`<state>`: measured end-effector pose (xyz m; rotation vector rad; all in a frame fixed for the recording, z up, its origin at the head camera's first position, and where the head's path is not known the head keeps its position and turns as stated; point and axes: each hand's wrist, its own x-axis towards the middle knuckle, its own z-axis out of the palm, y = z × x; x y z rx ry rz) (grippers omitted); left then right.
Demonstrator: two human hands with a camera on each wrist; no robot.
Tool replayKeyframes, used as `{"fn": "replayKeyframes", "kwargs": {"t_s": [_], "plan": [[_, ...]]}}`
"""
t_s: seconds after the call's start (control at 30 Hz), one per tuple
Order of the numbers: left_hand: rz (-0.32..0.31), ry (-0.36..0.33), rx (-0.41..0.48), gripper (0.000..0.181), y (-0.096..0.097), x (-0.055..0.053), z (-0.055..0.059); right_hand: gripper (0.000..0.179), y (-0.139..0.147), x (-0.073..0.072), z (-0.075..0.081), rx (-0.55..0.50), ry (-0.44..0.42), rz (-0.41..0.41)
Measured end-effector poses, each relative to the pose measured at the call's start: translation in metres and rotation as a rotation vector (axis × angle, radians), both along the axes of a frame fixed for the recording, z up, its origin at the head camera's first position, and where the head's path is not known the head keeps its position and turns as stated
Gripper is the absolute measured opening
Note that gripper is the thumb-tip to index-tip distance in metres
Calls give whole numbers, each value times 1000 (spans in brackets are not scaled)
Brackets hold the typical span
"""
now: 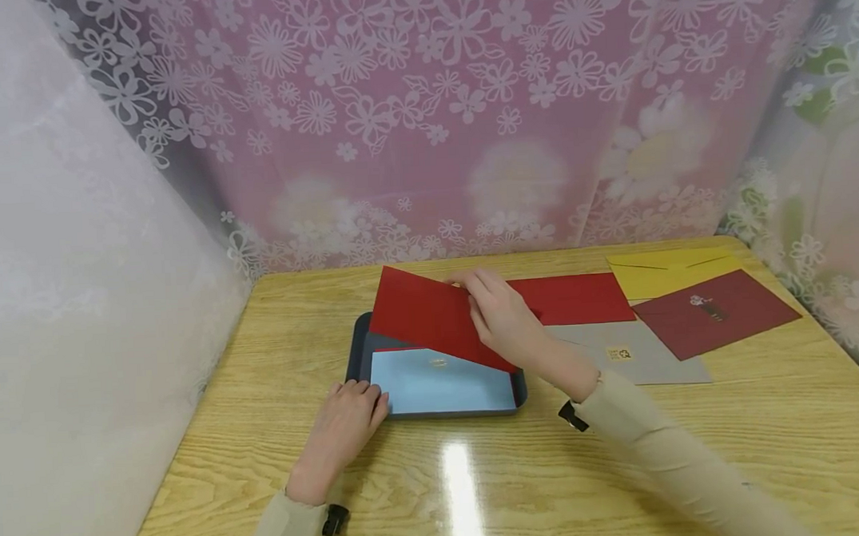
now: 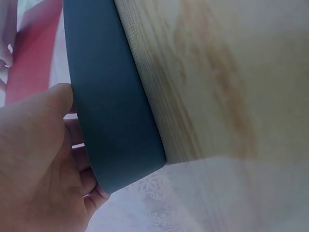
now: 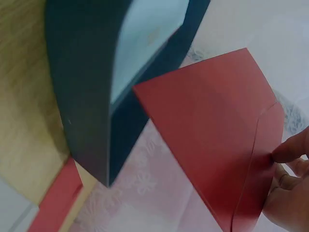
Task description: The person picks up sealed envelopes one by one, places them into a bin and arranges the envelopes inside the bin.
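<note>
My right hand point(image 1: 500, 317) pinches a red envelope point(image 1: 424, 312) by its far edge, tilted over a dark blue-grey tray point(image 1: 357, 347). In the right wrist view, the thumb and fingertips hold the red envelope point(image 3: 207, 125) along its flap side, while one corner overlaps the tray point(image 3: 82, 82). Inside the tray lies a light blue envelope point(image 1: 442, 387) with a small gold mark, and red paper edges show from beneath it. At the tray's front left corner my left hand point(image 1: 350, 419) grips the rim; the left wrist view shows the hand point(image 2: 43, 154) against the tray wall point(image 2: 111, 96).
Right of the tray, several envelopes lie overlapping on the wooden table point(image 1: 424, 484): a red one point(image 1: 575, 299), a grey one point(image 1: 664, 366) with a gold mark, a yellow one point(image 1: 674, 265) and a maroon one point(image 1: 719, 315). A floral curtain point(image 1: 409, 141) hangs behind.
</note>
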<state>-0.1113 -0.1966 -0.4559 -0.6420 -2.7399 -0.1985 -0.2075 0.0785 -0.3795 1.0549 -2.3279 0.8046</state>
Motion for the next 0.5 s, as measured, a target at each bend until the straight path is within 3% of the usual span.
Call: {"fn": "replayKeyframes", "kwargs": {"t_s": [0.23,0.5], "plan": [[-4,16,9,43,0,-1,1,36,-9,1,-20,105,-56,28],[2,7,1,40,0,-1,0,30,-9,3,-33,187,-135,-7]]}}
